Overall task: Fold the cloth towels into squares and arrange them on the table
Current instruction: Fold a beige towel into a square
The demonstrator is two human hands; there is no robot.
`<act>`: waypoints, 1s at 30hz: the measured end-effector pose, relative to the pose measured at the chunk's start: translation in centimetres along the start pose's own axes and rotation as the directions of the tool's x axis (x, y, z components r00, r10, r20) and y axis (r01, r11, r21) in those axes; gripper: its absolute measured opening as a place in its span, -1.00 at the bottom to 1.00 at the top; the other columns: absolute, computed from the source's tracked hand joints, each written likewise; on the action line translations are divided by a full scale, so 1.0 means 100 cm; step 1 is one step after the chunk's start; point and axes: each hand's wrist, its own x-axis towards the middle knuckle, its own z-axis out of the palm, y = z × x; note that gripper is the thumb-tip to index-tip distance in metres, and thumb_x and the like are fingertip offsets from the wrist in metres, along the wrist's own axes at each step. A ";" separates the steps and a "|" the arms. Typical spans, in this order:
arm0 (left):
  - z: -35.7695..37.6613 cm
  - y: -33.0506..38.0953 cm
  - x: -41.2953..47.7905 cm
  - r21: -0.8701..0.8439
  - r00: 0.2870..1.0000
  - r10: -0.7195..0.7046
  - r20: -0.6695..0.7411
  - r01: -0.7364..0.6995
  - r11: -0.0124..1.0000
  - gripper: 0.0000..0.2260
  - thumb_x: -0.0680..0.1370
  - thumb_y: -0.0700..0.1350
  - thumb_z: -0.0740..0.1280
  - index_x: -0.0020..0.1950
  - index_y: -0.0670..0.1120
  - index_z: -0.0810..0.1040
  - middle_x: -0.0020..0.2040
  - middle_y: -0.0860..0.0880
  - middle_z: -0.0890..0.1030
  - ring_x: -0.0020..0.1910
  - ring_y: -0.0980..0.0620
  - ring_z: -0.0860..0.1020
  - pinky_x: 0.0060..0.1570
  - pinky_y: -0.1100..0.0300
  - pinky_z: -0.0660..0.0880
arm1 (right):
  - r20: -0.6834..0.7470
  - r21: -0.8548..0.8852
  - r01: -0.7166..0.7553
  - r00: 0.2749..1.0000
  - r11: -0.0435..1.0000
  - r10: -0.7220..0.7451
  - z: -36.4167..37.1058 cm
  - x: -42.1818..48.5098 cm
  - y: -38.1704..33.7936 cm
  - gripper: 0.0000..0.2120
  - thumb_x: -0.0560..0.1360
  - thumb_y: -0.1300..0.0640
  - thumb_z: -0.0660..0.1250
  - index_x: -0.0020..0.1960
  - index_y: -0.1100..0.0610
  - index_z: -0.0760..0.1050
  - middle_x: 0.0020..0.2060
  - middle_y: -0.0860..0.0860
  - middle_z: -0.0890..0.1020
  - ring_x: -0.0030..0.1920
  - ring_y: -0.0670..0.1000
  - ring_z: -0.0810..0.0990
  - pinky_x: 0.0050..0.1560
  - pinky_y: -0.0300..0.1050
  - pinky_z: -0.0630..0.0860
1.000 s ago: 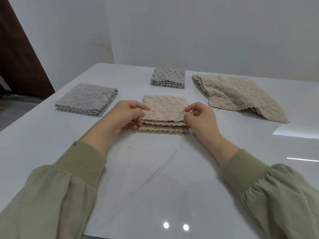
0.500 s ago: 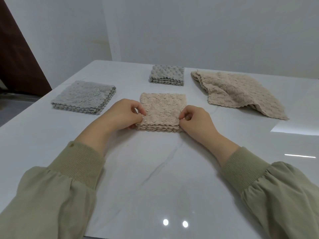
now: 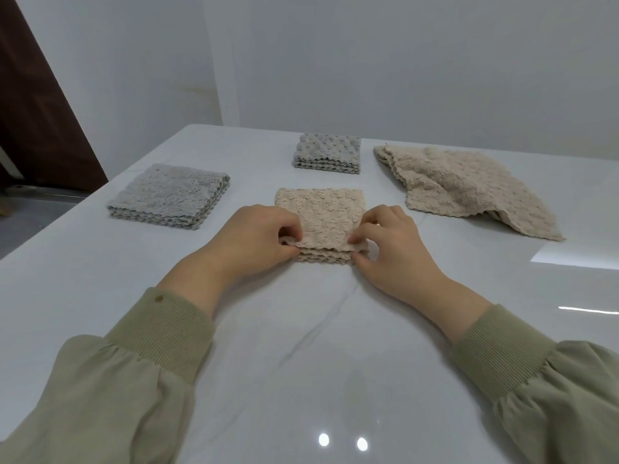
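A beige towel, folded into a small square stack, lies in the middle of the white marble table. My left hand pinches its near left corner. My right hand pinches the near right corner, with the top layer a little raised. A folded grey towel lies to the left. A smaller folded grey towel sits farther back. A loose, rumpled beige towel lies spread at the right.
A white wall runs behind the table's far edge. A dark brown door stands at the far left, beyond the table's left edge. Olive sleeves cover both forearms over the table's near part.
Both hands have stayed at the near corners of the beige towel. The top layer was lowered onto the stack, and is now pinched at the corners and slightly raised again.
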 end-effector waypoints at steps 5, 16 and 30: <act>-0.001 0.002 -0.001 0.035 0.999 -0.028 0.028 0.027 0.999 -0.91 0.40 -0.09 0.45 -0.12 0.01 0.63 -0.14 0.10 0.63 -0.10 0.07 0.54 -0.02 0.16 0.42 | -0.169 -0.047 0.093 0.981 0.995 -0.100 -0.008 0.000 -0.004 -0.98 0.33 0.24 0.41 -0.27 0.18 0.58 -0.16 0.10 0.55 -0.12 0.13 0.48 -0.05 -0.02 0.38; -0.006 -0.002 0.000 -0.064 0.994 -0.087 0.070 0.092 0.994 -0.79 0.33 -0.15 0.54 -0.34 0.05 0.53 -0.26 0.10 0.58 -0.22 0.08 0.53 -0.10 0.16 0.47 | 0.129 -0.120 0.198 0.975 0.973 -0.183 -0.007 0.000 0.004 -0.91 0.31 0.10 0.40 -0.27 0.12 0.55 -0.34 -0.03 0.58 -0.22 0.11 0.54 0.01 -0.06 0.35; 0.005 -0.008 0.009 -0.176 0.982 -0.187 0.024 0.188 0.966 -0.79 0.50 -0.08 0.34 -0.32 -0.06 0.63 -0.42 0.03 0.57 -0.37 0.10 0.48 -0.28 0.17 0.39 | 0.074 -0.092 -0.100 0.991 0.991 0.107 0.014 0.065 -0.032 -0.64 0.58 0.12 0.08 0.32 0.19 0.42 0.27 0.11 0.50 0.30 0.13 0.38 0.33 0.04 0.23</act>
